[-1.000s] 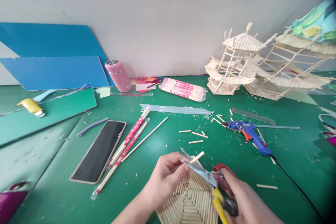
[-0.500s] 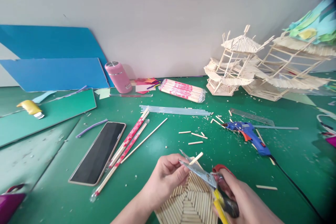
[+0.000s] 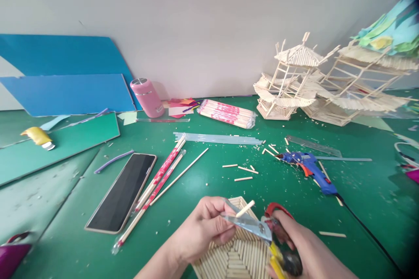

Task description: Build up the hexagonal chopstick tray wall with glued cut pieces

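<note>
Over the near stick panel (image 3: pixel 240 256), the left hand (image 3: pixel 203 232) apparently pinched a short stick (image 3: pixel 246 208), fingers closed; the right hand (image 3: pixel 296 237) curled round scissors (image 3: pixel 252 226). Cutting seemed in hand, needing a steady hold.

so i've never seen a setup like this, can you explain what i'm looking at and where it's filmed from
There's no machine here: these are a person's own bare hands. Every picture comes from one camera worn on the head, looking forward and down.

The right hand holds scissors. The left hand appears to pinch a short stick, whose end pokes out past the blades. Beneath the hands is a panel made of sticks.

On the green table, a phone lies to the left and a blue glue gun to the right. Farther back stand a pink flask and, at the right, models built from sticks.
</note>
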The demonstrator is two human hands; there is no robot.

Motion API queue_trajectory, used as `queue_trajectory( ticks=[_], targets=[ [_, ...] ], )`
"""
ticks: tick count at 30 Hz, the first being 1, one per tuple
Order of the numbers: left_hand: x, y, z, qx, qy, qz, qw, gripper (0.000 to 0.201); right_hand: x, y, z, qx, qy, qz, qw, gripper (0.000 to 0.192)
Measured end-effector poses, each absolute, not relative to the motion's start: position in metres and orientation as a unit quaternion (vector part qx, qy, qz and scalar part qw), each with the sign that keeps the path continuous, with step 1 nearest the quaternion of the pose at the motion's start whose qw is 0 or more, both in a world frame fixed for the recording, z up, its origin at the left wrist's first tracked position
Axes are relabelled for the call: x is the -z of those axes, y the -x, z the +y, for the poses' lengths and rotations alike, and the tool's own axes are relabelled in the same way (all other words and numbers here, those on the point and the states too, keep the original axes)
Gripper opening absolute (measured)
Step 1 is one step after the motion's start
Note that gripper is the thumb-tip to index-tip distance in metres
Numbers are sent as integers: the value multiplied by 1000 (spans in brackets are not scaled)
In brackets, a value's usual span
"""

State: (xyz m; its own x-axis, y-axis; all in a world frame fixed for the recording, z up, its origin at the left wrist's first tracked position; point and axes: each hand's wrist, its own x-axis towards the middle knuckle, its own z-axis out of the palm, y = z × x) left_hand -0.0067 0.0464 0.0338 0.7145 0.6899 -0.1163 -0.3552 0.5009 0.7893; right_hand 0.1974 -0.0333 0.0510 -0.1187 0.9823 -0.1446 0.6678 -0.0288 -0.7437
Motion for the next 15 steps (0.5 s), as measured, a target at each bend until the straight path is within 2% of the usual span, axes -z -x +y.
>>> queue_trajectory(
  ticks=[5, 10, 15],
  targets=[
    [-44, 18, 61, -388, -423, 284, 768, 30, -42, -225, -30, -372, 684, -597, 194, 49],
    [-44, 13, 60, -379, -531, 384, 654, 21, -18, -273, -32, -174, 781, -584, 137, 47],
    [-43, 5, 49, -360, -665, 405, 514, 17, -18, -293, -39, -8, 738, -663, 123, 51]
  ],
)
